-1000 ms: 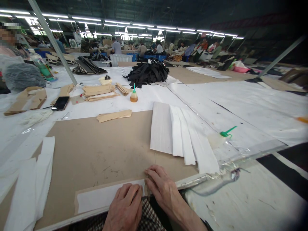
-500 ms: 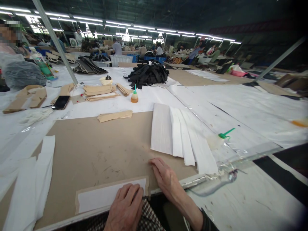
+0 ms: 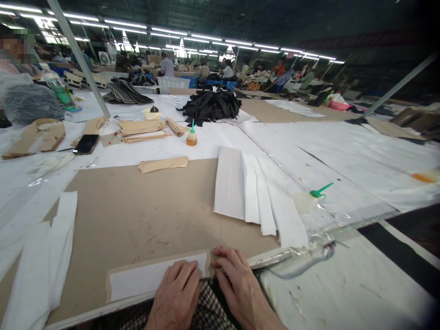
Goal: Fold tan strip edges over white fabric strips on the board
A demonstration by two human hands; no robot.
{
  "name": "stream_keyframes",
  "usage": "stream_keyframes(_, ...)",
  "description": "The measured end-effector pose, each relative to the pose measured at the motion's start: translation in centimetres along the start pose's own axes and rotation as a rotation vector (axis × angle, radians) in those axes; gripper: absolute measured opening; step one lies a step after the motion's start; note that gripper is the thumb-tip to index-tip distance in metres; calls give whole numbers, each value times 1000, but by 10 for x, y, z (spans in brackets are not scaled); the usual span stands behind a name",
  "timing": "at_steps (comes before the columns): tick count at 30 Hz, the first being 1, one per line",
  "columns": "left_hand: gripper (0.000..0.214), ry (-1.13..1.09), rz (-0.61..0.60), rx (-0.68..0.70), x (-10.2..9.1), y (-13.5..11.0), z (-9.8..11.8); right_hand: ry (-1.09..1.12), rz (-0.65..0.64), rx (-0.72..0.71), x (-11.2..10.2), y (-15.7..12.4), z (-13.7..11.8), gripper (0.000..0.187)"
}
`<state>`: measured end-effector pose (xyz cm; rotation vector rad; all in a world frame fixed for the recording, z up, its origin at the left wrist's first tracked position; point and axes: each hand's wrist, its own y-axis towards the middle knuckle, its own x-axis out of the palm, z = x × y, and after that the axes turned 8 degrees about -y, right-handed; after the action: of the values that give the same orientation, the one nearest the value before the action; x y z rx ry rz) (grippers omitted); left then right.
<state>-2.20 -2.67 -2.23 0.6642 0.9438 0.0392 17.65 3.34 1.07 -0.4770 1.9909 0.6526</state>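
A white strip (image 3: pixel 144 278) lies on a slightly larger tan piece (image 3: pixel 108 286), whose border shows round it, at the board's near edge. My left hand (image 3: pixel 177 291) rests on the strip's right part, fingers stretched and lying flat, thumb hidden. Just beyond the strip's right end is my right hand (image 3: pixel 240 286), fingers bent and somewhat apart, the tips touching the tan border there. Nothing is visibly held in it. Under both lies a large brown board (image 3: pixel 137 211).
White strips (image 3: pixel 254 192) lie fanned at the board's right, and more white strips (image 3: pixel 58 247) at the left. Beyond are tan pieces (image 3: pixel 140 128), a glue bottle (image 3: pixel 191 137), a phone (image 3: pixel 85 144) and a black heap (image 3: pixel 211 105). A green-tipped bottle (image 3: pixel 318 192) lies right.
My right hand has come down towards me, from above the board to the right end of the strip, and its fingers have spread. My left hand stays on the strip.
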Motion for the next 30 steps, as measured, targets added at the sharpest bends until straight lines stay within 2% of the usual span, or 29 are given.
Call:
stream_keyframes(3,23,-10,-9,-2,-1,-1,-1,-75,36,-114,-3,-6,5,37)
stream_keyframes(6,22,-16,-7,-3,-1,-1,-1,-155,76,-210,-8,-5,16,33)
stream_keyframes(9,22,-25,4,-7,-1,0,0,-194,36,-284,-12,2,26,31)
stream_keyframes(11,22,-22,9,-4,-2,0,1,-203,-45,-292,-14,6,31,33)
stream_keyframes(14,23,-11,10,1,-2,1,1,-222,-166,-281,-17,9,36,45)
stream_keyframes(16,25,-8,1,-1,-3,1,1,-217,-202,-287,-17,8,39,48)
stream_keyframes(20,26,6,0,1,-4,0,1,-163,-171,-321,-11,3,43,40)
stream_keyframes(30,31,29,-51,22,-8,-3,1,-127,-92,-353,-4,0,49,34)
